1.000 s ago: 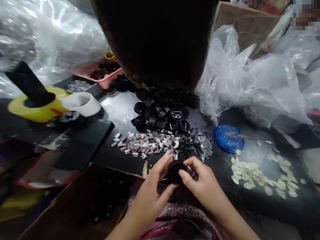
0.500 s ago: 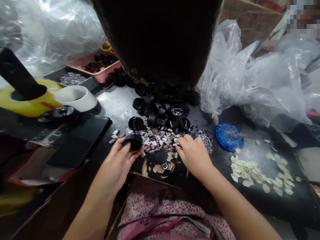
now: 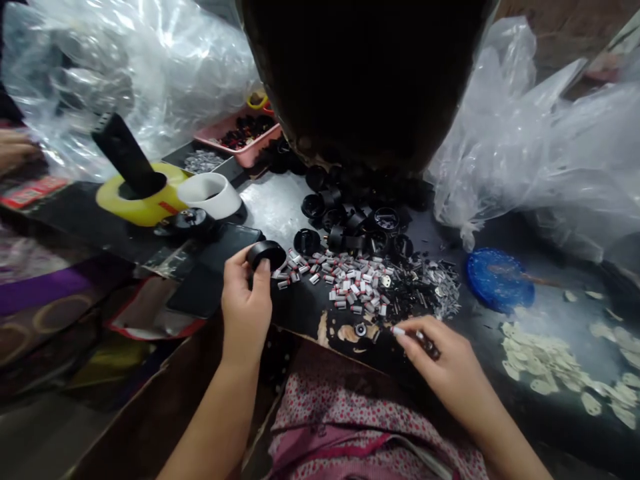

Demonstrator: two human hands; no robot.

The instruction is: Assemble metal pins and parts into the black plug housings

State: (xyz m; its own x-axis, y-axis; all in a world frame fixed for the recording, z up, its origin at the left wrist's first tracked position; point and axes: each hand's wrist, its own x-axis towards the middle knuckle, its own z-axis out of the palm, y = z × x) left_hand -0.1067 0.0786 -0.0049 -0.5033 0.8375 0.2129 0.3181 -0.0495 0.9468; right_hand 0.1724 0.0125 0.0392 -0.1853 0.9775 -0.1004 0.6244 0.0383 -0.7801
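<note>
My left hand [image 3: 249, 303] grips a round black plastic housing [image 3: 267, 255] by its rim, thumb in front, at the left end of the parts pile. My right hand [image 3: 440, 353] is closed near the table's front edge, with a small white-tipped part [image 3: 399, 331] between thumb and forefinger. Dark small pieces show in its curled fingers; their kind is unclear. Between the hands lies a heap of small grey-and-white cylindrical parts with red bands [image 3: 357, 283]. Thin metal pins [image 3: 443, 283] are piled to its right. A small ring-shaped metal piece [image 3: 361, 330] sits near the edge.
Behind the heap stand several black housings [image 3: 345, 223]. At left are a phone [image 3: 200, 283], a yellow tape roll [image 3: 117, 203] and a white roll [image 3: 225, 202]. A blue lid [image 3: 500, 280] and cream tabs [image 3: 545, 360] lie at right. Another person's hand [image 3: 15, 150] shows far left.
My right hand has drawn back from the heap towards the front edge, with a small part in its fingers. My left hand has raised and tilted the housing. The view has shifted left.
</note>
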